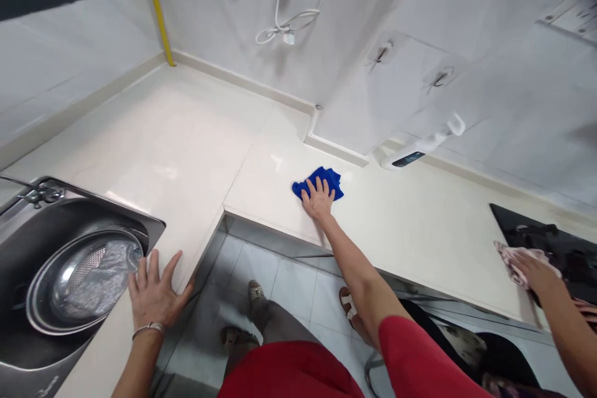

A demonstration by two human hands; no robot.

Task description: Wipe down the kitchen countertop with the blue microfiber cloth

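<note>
A blue cloth lies crumpled on the white countertop. My right hand presses down on it from above, with fingers spread over the cloth and holding it against the surface. At the lower left, my left hand rests with its fingers apart on the strip of counter beside the sink, the thumb at the front edge. It holds nothing. Part of the cloth is hidden beneath my right hand.
The steel sink holds a metal basin with a strainer. At the right, another person's hand holds a patterned cloth by a black cooktop. A white bottle-shaped item stands near the wall. A yellow pipe meets the back corner.
</note>
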